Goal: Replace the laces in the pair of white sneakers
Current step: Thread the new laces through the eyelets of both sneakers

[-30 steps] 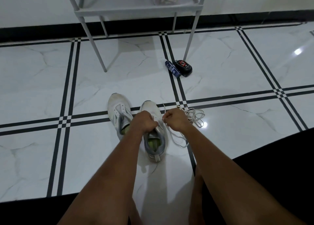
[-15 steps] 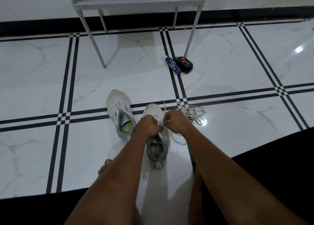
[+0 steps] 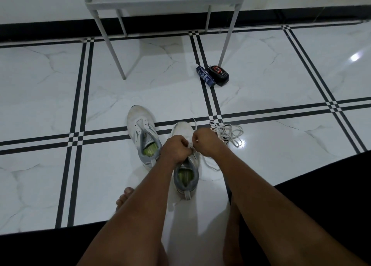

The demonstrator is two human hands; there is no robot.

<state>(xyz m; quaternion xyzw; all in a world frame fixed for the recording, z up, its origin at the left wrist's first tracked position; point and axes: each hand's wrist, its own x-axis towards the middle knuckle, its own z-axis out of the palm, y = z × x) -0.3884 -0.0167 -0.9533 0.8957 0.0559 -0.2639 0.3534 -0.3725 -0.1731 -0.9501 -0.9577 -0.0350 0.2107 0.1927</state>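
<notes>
Two white sneakers with grey collars and green insoles stand on the tiled floor. The left sneaker (image 3: 141, 133) has no lace in its eyelets and stands untouched. Over the right sneaker (image 3: 185, 169) both hands meet at the eyelets. My left hand (image 3: 176, 148) has its fingers curled on the shoe's upper by the tongue. My right hand (image 3: 206, 142) pinches a white lace (image 3: 206, 162), whose end sticks up past the toe and whose slack trails on the floor to the right. A loose pile of white laces (image 3: 228, 133) lies just right of my right hand.
A dark blue tube (image 3: 205, 76) and a black case with a red ring (image 3: 218, 75) lie on the floor by a leg of a light grey metal rack (image 3: 160, 3). My bare toes (image 3: 123, 197) show at the lower left. A black skirting runs along the wall.
The two hands have closed together over the right sneaker's eyelets, and the view has shifted so the shoes sit slightly lower. My toes have come into view.
</notes>
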